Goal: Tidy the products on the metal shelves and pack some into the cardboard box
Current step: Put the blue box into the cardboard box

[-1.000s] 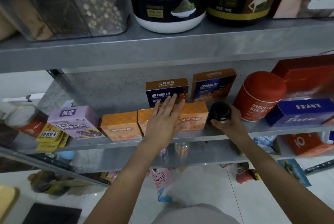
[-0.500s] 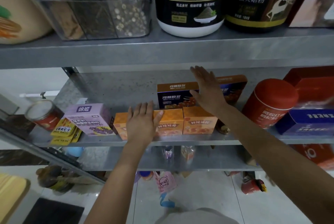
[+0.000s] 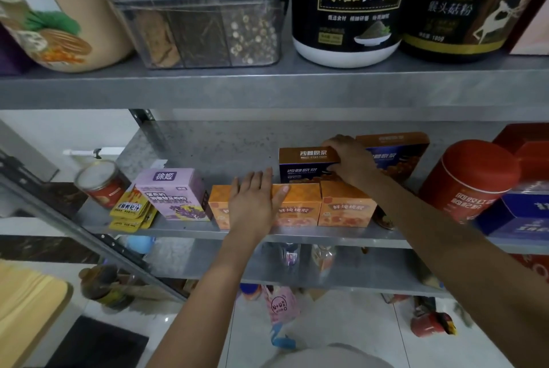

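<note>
Cardboard, thin and printed, makes up the orange-and-navy carton (image 3: 303, 165) that stands in the back row of the middle shelf (image 3: 184, 229), behind a front row of three orange boxes (image 3: 344, 207). It looks light and fairly stiff, with smooth coated faces that could slide on the bare metal. Its walls would likely dent under a hard squeeze, so the edges and corners are the safer places to hold it, with one end pinched between thumb and fingers. The right hand (image 3: 349, 159) grips it just there: the fingers curl over the top at the carton's right end and the thumb appears to press the front face, a narrow, closed hold around that corner. A twin carton (image 3: 398, 153) stands just beside it to the right, partly hidden by the hand, so the knuckles have little room. The left hand (image 3: 252, 207) lies flat on the orange boxes, fingers straight and close together. Its palm covers the leftmost box and its thumb reaches onto the top of the middle one; it holds nothing and seems only to steady the row. Left of that row stands a purple box (image 3: 175, 192), touching or nearly touching the first orange box. Well to the right sits a red tin (image 3: 469, 180).
</note>
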Motion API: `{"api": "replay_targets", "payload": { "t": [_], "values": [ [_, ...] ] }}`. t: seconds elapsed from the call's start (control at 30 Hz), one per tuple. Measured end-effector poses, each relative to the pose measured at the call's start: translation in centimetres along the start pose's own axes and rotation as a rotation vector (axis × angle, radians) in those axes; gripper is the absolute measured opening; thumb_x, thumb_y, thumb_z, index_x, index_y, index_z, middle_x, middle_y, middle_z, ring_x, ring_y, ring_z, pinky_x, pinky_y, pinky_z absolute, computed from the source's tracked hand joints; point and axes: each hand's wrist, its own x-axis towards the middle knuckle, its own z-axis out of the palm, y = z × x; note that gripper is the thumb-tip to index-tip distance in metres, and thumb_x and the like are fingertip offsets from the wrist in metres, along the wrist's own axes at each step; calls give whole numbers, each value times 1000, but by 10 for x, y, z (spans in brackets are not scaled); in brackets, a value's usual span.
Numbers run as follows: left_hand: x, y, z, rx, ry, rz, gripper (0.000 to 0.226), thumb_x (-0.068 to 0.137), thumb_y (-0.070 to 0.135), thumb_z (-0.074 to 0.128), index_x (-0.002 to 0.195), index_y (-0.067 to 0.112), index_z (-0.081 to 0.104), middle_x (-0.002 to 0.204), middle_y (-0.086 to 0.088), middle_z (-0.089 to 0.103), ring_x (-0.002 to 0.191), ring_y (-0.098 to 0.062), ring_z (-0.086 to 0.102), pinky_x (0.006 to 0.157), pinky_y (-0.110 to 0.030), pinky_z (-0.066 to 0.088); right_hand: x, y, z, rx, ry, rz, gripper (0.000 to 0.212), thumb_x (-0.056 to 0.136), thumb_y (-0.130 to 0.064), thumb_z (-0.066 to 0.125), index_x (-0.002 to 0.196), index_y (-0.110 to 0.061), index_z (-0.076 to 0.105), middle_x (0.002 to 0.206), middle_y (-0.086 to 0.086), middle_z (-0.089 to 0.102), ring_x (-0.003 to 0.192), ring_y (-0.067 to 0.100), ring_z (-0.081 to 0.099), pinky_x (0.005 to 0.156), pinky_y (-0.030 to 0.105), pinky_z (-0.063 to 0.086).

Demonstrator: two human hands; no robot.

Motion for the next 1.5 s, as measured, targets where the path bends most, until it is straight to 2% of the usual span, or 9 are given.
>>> {"api": "replay_targets", "payload": {
  "t": [0.53,0.63,0.77,0.87,1.03,1.2,1.3,1.37,1.5],
  "values": [
    [-1,-1,0,-98,39,-8,99,79,72,-15,156,15,9,158,-6,32,148,-23,24,120,-41,12,-59,0,-7,163,453,-140,44,78,0,72,119,-9,60,121,11,59,115,28,52,84,32,46],
    [-2,0,-4,-238,97,-21,96,83,78,3,156,16,5,159,-8,28,145,-24,31,120,-45,15,-72,0,-8,170,531,-144,50,73,5,74,119,-8,61,121,12,59,116,25,49,85,28,42],
    [-6,4,-16,-436,286,109,88,87,62,45,155,22,5,151,-14,41,133,-32,46,111,-51,36,-90,0,-12,175,590,-186,52,71,4,72,120,-5,61,119,15,60,114,22,46,91,29,42],
    [-9,8,-24,-494,355,239,93,85,32,72,153,28,9,151,-10,42,135,-27,43,108,-41,35,-102,-3,-15,168,626,-244,48,75,-5,67,122,-9,56,119,10,57,112,22,48,96,23,39],
    [-17,16,-39,-666,398,329,75,79,-3,68,137,33,37,140,10,48,130,-2,39,109,-33,38,-117,-9,-30,210,607,-296,44,82,-15,55,126,-14,50,124,1,49,115,20,47,102,18,35],
    [-31,24,-71,-890,323,273,41,81,33,63,119,41,50,118,26,57,110,12,51,91,-9,41,-128,-10,-49,431,580,-221,56,82,-31,64,133,-17,46,135,-7,48,129,1,40,108,15,33],
    [-42,29,-77,-1175,175,178,40,81,26,74,116,32,55,104,30,67,101,6,63,82,-9,47,-133,-11,-54,644,546,-166,71,81,-30,67,141,-5,38,138,-14,44,129,0,43,101,21,44],
    [-48,31,-77,-1285,90,119,37,81,17,74,113,25,58,95,27,70,92,4,67,73,-9,50,-139,-14,-55,884,441,-88,74,81,-30,64,142,-2,34,132,-15,51,121,0,53,90,14,49],
    [-58,33,-71,-1371,-61,4,39,75,36,77,110,24,62,94,22,73,94,-3,69,70,-14,54,-149,-21,-51,1085,345,112,54,71,-54,65,114,-23,53,99,-23,70,92,-2,67,69,10,51]
  ]
}}
